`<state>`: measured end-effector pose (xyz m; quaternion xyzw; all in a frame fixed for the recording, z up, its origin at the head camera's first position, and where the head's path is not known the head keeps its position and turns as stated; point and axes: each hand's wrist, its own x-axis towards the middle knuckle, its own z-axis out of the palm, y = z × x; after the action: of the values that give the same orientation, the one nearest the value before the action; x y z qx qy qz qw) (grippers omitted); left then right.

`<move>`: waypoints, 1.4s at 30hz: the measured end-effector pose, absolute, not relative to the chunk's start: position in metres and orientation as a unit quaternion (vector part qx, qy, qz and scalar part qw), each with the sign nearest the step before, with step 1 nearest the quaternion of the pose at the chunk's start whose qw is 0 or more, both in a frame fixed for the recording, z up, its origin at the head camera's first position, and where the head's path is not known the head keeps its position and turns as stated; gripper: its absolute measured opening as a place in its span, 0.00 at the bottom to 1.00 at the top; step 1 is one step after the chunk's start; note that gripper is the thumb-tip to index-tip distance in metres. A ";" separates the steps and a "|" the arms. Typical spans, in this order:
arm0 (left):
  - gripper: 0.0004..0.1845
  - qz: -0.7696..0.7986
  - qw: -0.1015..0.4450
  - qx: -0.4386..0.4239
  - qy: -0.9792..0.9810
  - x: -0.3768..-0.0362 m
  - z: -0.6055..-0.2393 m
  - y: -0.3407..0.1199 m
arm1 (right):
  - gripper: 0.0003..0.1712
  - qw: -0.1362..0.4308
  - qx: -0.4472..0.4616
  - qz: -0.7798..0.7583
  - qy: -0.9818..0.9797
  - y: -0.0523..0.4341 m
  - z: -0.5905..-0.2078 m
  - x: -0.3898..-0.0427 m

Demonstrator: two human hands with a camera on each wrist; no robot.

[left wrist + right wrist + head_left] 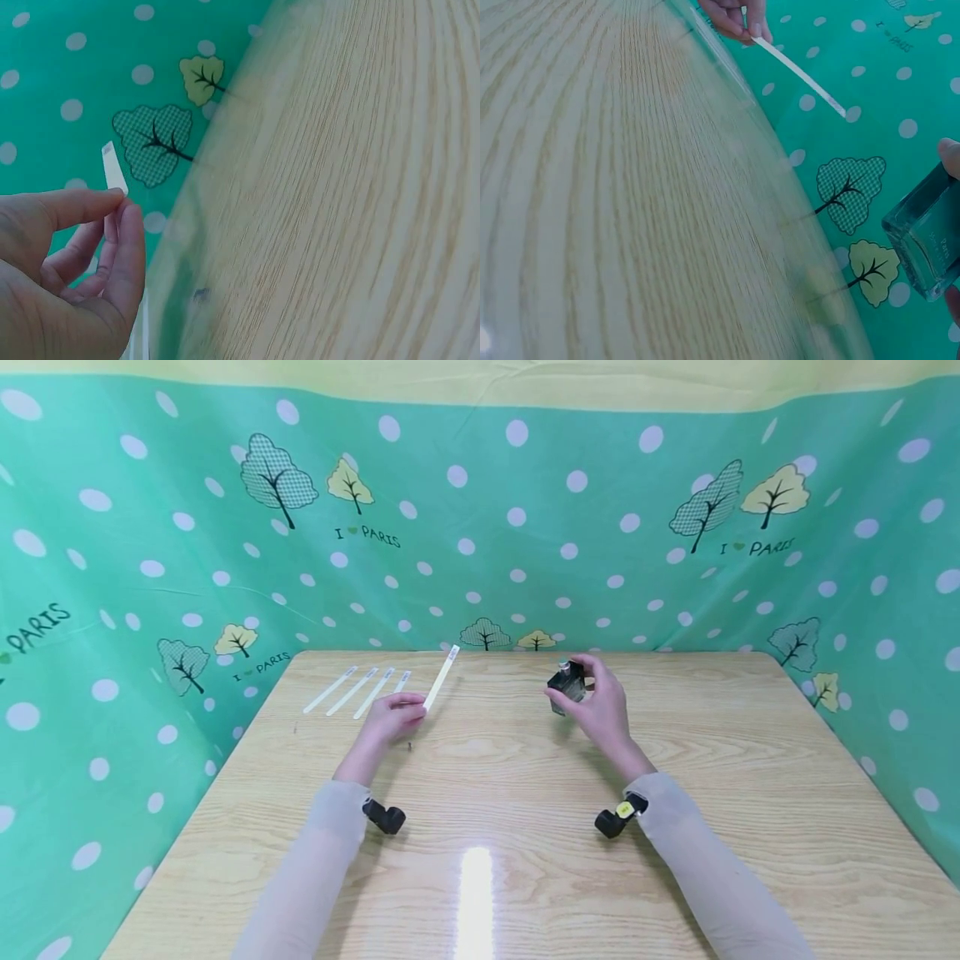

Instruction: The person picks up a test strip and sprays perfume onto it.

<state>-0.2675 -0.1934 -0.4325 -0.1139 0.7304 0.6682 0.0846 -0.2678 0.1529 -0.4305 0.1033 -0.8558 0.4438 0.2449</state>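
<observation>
Nearest to the person, the pale wooden table [525, 827] shows a bright strip of reflected light, and two sleeved forearms reach over it, each with a small black camera mount at the wrist.

The left hand [392, 718] is a little above the table, left of the middle. Its thumb and fingertips [124, 217] are pinched on the near end of a long thin white paper strip [440, 677], which points up and away toward the back edge.

The right hand [596, 697] is right of the middle, well apart from the left one. Its fingers are curled around a small square bottle of dark glass [567, 683] with a small cap on top, held tilted above the table.

Behind the left hand, four more white paper strips [352, 691] lie flat on the table, side by side. Farther back hangs a green cloth with white dots and trees [480, 527].
</observation>
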 end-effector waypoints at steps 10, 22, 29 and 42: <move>0.25 0.710 0.103 -0.164 0.677 -0.274 -0.438 -0.211 | 0.39 0.239 0.102 0.442 -0.858 0.155 -0.433 -0.268; 0.25 0.708 0.106 -0.187 0.673 -0.275 -0.440 -0.218 | 0.39 0.226 0.101 0.454 -0.856 0.156 -0.434 -0.267; 0.24 0.696 0.105 -0.182 0.687 -0.274 -0.440 -0.222 | 0.40 0.212 0.104 0.456 -0.858 0.160 -0.434 -0.269; 0.21 0.649 0.115 -0.157 0.735 -0.272 -0.437 -0.226 | 0.41 0.167 0.124 0.482 -0.851 0.175 -0.435 -0.277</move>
<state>-0.2718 -0.2261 -0.4368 -0.1566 0.7354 0.6493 0.1148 -0.2768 0.1747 -0.4352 0.1236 -0.8511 0.4823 0.1666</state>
